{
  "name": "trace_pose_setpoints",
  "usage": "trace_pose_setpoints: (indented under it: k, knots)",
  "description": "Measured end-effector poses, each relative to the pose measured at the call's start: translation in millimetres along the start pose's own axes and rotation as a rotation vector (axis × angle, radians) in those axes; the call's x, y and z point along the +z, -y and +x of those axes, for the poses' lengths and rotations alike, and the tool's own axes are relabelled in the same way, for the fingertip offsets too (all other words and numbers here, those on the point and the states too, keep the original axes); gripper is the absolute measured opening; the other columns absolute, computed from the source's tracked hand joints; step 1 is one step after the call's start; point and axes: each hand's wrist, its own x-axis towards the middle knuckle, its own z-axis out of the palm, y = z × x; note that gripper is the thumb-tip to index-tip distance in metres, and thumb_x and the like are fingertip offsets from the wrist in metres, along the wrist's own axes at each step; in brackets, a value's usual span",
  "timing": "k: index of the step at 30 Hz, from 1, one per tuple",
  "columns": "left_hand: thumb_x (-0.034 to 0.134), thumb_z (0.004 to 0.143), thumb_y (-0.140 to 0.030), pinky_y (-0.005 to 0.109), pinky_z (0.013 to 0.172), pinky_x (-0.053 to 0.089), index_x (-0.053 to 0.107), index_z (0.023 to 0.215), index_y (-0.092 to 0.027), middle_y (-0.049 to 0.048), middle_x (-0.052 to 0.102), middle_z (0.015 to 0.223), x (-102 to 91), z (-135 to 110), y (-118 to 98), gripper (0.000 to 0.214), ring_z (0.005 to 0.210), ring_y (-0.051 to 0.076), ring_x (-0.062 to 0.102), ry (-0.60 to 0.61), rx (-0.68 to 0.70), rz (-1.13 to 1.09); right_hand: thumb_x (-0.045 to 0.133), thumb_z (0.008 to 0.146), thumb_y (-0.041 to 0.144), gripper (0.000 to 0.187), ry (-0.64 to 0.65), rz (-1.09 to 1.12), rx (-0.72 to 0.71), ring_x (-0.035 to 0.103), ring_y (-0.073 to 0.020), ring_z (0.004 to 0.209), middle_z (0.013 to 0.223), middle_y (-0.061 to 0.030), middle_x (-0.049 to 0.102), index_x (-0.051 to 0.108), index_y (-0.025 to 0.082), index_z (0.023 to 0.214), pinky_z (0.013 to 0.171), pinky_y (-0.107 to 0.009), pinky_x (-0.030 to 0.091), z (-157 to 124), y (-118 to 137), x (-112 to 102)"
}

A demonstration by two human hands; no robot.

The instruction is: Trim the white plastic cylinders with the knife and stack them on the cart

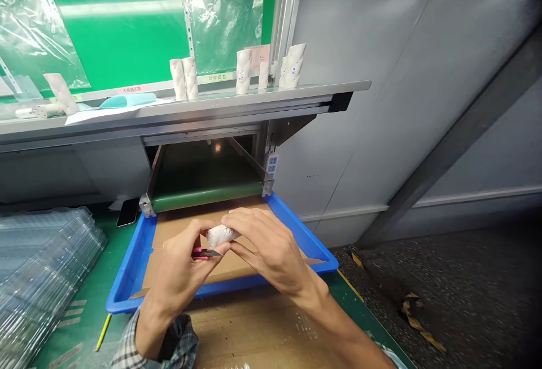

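Fingers (249,222) close: right hand (271,244) around a white tube (220,236), left hand (178,278) on a pink cutter (201,254) above a blue tray (131,278).

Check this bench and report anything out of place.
Yellow-and-black scraps lie on the dark floor at right, looking like dropped litter. A phone also sits on the green mat beside the blue tray, an odd spot for it.

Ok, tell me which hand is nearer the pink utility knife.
Left. The left hand grips the pink utility knife; the right hand is just past the blade, on the white roll.
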Motion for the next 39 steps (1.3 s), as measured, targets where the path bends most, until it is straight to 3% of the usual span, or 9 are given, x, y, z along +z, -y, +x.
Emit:
trace_pose_setpoints:
  k: [2,6,11,17,25,39]
  knots:
    - [0.069,0.102,-0.04,0.022,0.06,0.047,0.063,0.123,-0.024,-0.0023,0.072,0.088,1.1,-2.1,-4.1,0.027,0.064,0.011,0.06,0.015,0.007,0.039,0.067,0.105,0.023,0.028,0.009,-0.032,-0.031,0.078,-0.0263,0.109,0.117,-0.0099,0.081,0.064,0.02,0.133,0.097,-0.042,0.063,0.1,-1.2,3.3]
    - [0.059,0.107,-0.048,0.024,0.063,0.049,0.055,0.139,-0.027,-0.0032,0.067,0.085,-9.1,-5.2,-11.0,0.038,0.069,0.014,0.063,0.033,0.014,0.103,0.067,0.105,0.021,0.034,0.04,0.17,0.092,0.076,-0.0223,0.117,0.127,-0.0099,0.077,0.062,0.022,0.138,0.103,-0.035,0.064,-1.2,-1.9,4.8]
    - [0.055,0.108,-0.052,0.027,0.069,0.049,0.063,0.118,-0.025,0.0003,0.076,0.1,-13.6,-7.7,-11.7,0.03,0.083,0.017,0.071,-0.003,0.087,0.277,0.071,0.099,0.013,0.039,0.078,0.316,0.199,0.075,-0.0202,0.115,0.125,-0.007,0.077,0.065,0.024,0.136,0.104,-0.033,0.064,-3.0,-0.4,3.8]
    - [0.045,0.109,-0.062,0.032,0.055,0.035,0.057,0.086,-0.023,-0.0016,0.074,0.077,-6.2,-8.3,-15.4,0.047,0.066,0.019,0.071,-0.079,0.115,0.496,0.065,0.098,0.01,0.045,0.151,0.31,0.184,0.075,-0.021,0.12,0.131,-0.0079,0.077,0.064,0.023,0.14,0.105,-0.033,0.063,-4.8,1.7,3.3]
    - [0.053,0.108,-0.058,0.034,0.054,0.029,0.057,0.086,-0.023,-0.0027,0.074,0.078,-9.7,-9.3,-21.4,0.041,0.068,0.022,0.074,-0.003,0.099,0.557,0.064,0.099,0.013,0.037,0.203,0.268,0.137,0.076,-0.0219,0.113,0.124,-0.0084,0.079,0.067,0.022,0.134,0.098,-0.036,0.065,-0.3,5.0,-0.1]
    - [0.035,0.107,-0.072,0.032,0.052,0.023,0.057,0.078,-0.022,0.0001,0.065,0.065,-12.4,-7.2,-20.1,0.062,0.056,0.018,0.062,-0.042,0.203,0.596,0.063,0.099,0.015,0.036,0.259,0.338,0.097,0.078,-0.0223,0.109,0.12,-0.0081,0.08,0.069,0.023,0.133,0.096,-0.035,0.065,2.4,3.3,-4.8]
